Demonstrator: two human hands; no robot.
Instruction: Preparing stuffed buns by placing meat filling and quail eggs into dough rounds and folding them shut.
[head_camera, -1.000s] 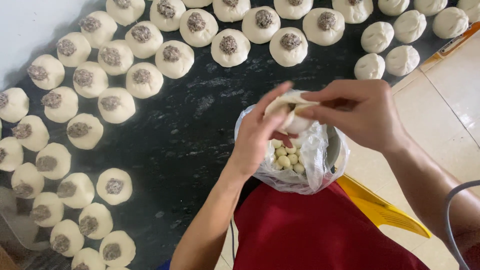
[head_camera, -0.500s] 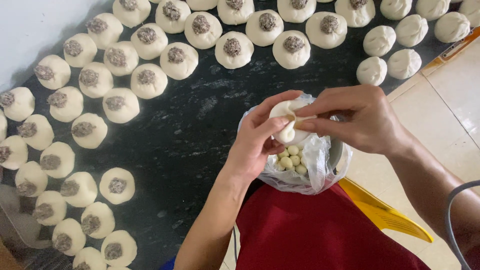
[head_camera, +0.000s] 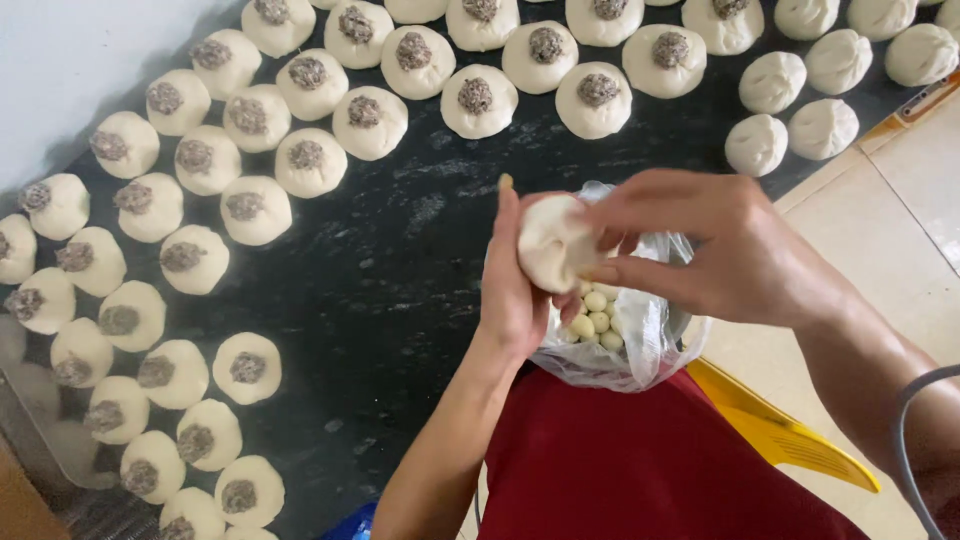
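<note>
Your left hand (head_camera: 520, 290) and right hand (head_camera: 700, 250) pinch one dough ball (head_camera: 552, 245); five closed balls (head_camera: 790, 85) far right; many filled rounds (head_camera: 310, 160) open.

light: bright, even daylight | shadows: soft, faint | glare: none | focus: sharp, slight wide-angle edge stretch

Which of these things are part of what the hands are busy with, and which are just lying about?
In hand:
- dough ball, pinched between left hand and right hand
- clear bag of small pale balls, just below the hands

Lying about:
- filled dough rounds on the dark worktop
- closed plain balls, top right
- yellow object by the red cloth
</note>
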